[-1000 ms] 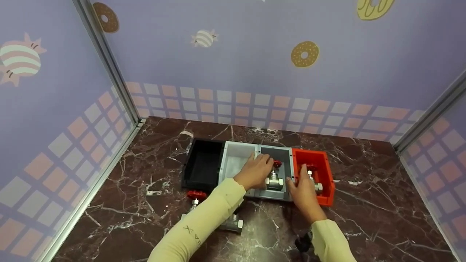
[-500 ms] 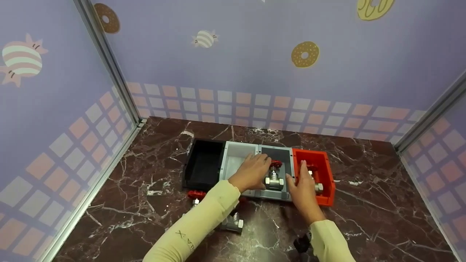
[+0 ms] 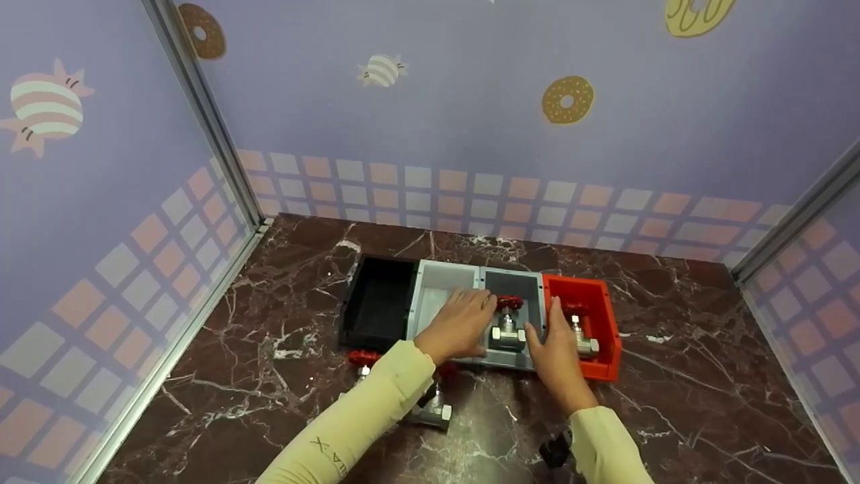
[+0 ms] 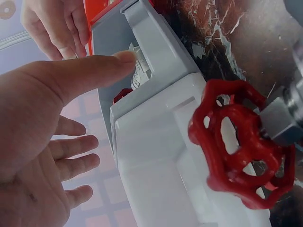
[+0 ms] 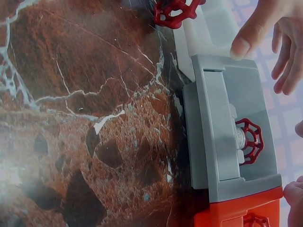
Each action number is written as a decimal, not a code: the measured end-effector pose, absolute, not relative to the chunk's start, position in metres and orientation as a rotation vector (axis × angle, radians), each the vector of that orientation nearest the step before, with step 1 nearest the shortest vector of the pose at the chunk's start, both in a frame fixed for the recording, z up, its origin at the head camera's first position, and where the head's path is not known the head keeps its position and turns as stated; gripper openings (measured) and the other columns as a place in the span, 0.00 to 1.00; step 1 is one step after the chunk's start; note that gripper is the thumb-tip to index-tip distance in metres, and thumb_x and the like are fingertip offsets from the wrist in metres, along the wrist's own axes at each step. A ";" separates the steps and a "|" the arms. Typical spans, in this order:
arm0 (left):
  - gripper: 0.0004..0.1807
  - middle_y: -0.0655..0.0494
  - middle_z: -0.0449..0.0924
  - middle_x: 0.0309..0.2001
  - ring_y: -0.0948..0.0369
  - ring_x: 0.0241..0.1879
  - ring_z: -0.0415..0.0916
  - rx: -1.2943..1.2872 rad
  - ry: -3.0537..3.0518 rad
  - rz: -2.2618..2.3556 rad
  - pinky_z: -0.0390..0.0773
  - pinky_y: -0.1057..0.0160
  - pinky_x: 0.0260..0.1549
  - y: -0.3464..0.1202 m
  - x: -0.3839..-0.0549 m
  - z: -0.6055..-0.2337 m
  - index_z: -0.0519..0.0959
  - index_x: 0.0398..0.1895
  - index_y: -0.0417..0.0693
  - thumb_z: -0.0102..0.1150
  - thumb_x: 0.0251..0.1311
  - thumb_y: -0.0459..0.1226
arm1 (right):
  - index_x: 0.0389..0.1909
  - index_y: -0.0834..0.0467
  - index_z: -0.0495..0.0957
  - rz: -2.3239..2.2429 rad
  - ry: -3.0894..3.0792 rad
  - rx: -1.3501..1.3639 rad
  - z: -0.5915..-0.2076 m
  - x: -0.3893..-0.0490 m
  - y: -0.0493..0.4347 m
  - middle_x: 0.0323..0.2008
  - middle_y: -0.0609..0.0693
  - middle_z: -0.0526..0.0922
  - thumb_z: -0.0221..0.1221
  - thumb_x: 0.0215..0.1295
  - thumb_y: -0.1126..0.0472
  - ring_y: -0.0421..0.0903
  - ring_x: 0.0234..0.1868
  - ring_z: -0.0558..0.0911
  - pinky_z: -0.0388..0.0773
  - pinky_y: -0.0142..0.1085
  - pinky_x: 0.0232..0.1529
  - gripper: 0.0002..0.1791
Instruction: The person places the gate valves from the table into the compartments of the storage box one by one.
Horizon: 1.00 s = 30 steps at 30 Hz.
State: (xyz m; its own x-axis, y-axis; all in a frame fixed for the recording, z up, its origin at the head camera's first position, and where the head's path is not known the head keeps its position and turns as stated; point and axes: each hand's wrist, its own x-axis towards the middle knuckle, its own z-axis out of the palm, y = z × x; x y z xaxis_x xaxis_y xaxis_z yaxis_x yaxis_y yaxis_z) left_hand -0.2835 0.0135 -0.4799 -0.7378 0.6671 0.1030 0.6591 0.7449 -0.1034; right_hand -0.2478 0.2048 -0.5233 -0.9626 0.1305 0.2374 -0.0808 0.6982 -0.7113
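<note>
A metal valve with a red handwheel (image 3: 508, 332) sits in the grey bin (image 3: 514, 281), between my two hands. My left hand (image 3: 460, 324) hovers over the border of the white bin (image 3: 437, 272) and the grey one. Its thumb (image 4: 94, 73) and fingers are extended and hold nothing in the left wrist view. My right hand (image 3: 557, 349) is over the wall shared by the grey bin and the orange bin (image 3: 608, 323), fingers fairly straight. Another valve (image 3: 584, 341) lies in the orange bin, partly behind that hand. Only its fingertips (image 5: 294, 191) show in the right wrist view.
A black bin (image 3: 378, 302) ends the row at the left. Two more valves, one with a grey body (image 3: 433, 415), stand on the marble-patterned surface (image 3: 269, 403), partly hidden by the left sleeve. A black object (image 3: 555, 449) lies near the right sleeve. Patterned walls enclose the back and sides.
My left hand has shifted slightly left, away from the valve in the grey bin, whose red handwheel shows more fully. The right hand has barely moved.
</note>
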 end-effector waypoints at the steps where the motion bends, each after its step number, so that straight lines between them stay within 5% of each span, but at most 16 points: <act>1: 0.51 0.49 0.68 0.65 0.53 0.66 0.66 -1.076 -2.806 0.084 0.63 0.50 0.67 0.013 -0.283 -0.480 0.64 0.68 0.44 0.73 0.43 0.57 | 0.73 0.70 0.46 1.122 -2.636 -0.032 -0.524 -0.248 0.204 0.72 0.67 0.55 0.59 0.66 0.61 0.60 0.74 0.58 0.55 0.53 0.72 0.43; 15: 0.51 0.49 0.68 0.67 0.53 0.67 0.66 -1.071 -2.807 0.021 0.63 0.49 0.67 -0.001 -0.273 -0.480 0.63 0.70 0.43 0.73 0.44 0.56 | 0.74 0.68 0.47 1.212 -2.634 -0.032 -0.522 -0.247 0.199 0.72 0.66 0.57 0.59 0.66 0.61 0.59 0.73 0.60 0.57 0.53 0.71 0.43; 30: 0.48 0.49 0.69 0.65 0.53 0.67 0.65 -1.023 -2.837 -0.044 0.63 0.49 0.67 -0.017 -0.267 -0.481 0.65 0.66 0.47 0.73 0.42 0.56 | 0.68 0.64 0.64 1.228 -2.597 0.094 -0.523 -0.246 0.189 0.67 0.62 0.68 0.61 0.65 0.57 0.59 0.68 0.68 0.62 0.54 0.68 0.33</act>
State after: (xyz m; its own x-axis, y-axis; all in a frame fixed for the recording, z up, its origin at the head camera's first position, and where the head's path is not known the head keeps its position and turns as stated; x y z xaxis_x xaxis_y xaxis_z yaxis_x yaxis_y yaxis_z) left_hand -0.2668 -0.0168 -0.4807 -0.7631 0.6336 0.1272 0.6373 0.7705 -0.0148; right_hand -0.2456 0.1888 -0.5228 -0.9622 0.0548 0.2667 -0.1714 0.6393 -0.7496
